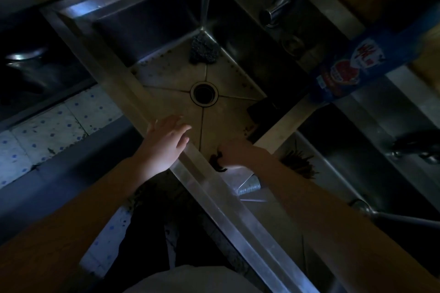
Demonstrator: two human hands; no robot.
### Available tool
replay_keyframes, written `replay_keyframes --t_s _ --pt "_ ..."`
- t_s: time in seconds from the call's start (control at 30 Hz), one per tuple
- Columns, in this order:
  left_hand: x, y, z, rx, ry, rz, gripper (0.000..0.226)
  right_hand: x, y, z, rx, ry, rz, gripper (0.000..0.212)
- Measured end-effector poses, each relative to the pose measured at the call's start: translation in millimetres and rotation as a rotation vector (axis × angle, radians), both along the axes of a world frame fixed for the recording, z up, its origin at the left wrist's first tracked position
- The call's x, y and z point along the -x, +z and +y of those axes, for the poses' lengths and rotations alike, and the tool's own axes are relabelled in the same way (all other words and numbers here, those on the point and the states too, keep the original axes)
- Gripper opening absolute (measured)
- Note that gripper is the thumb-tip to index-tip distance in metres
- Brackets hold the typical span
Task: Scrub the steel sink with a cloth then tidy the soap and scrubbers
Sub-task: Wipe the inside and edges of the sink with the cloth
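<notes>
Dim kitchen, tiled floor. A steel sink (214, 188) is seen from above, its front rim running diagonally across the view.

The left grip (164, 143) lies flat on the front rim, fingers straight and holding nothing. In my judgement it braces the body while the other arm works.

The right grip (235, 152) is closed round a dark cloth (217, 162) and presses it onto the basin floor in the near corner. The cloth is bunched, with no clear long axis; a ragged end trails toward the rim. The hold suits scrubbing.

The drain (204, 93) sits mid-floor, uncovered. A dark block (260, 108) rests against the right wall; I cannot identify it.

A scrubber (203, 49) lies in the far corner under the running water (206, 0), probably left there to rinse.

The soap bottle (350, 66) is at the sink's right side. Its long axis runs from the basin corner toward the upper right of the view. Standing or lying: cannot tell.

Tidying is not yet begun.
</notes>
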State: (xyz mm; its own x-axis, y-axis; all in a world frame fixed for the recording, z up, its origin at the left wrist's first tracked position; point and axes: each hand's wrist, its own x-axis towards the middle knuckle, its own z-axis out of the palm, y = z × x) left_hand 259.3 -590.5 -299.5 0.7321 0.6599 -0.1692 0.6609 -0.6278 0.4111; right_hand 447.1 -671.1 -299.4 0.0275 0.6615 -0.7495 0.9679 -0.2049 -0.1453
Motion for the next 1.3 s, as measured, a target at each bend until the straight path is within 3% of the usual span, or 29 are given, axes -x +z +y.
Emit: replay_keyframes --t_s 0.17,0.4,0.53,0.7,0.97,1.07,1.3 --pt "-8 -2 0 0.005 -0.024 0.008 0.034 -6 1 -10 -0.065 -0.014 -0.007 0.011" --pt "-16 1 -4 0.022 -0.036 0.0 0.036 -59 5 -30 -0.345 -0.069 -0.079 0.036" --pt "-23 2 -6 0.003 -0.046 0.01 0.036 -86 0 -54 -0.572 -0.217 -0.051 0.049" --pt "-32 0 -6 0.022 -0.053 0.056 0.037 -72 -2 -75 -0.8 -0.293 0.045 0.044" --pt "-45 4 -6 0.016 -0.064 0.004 0.033 -27 -13 -100 -0.933 -0.282 0.127 0.027" --pt "-49 4 -5 0.019 -0.069 0.017 0.033 -53 -12 -102 -0.912 -0.275 0.114 0.032" --pt "-55 9 -1 -0.029 -0.105 0.066 0.034 -139 -9 -85 -0.922 -0.538 0.015 0.036"
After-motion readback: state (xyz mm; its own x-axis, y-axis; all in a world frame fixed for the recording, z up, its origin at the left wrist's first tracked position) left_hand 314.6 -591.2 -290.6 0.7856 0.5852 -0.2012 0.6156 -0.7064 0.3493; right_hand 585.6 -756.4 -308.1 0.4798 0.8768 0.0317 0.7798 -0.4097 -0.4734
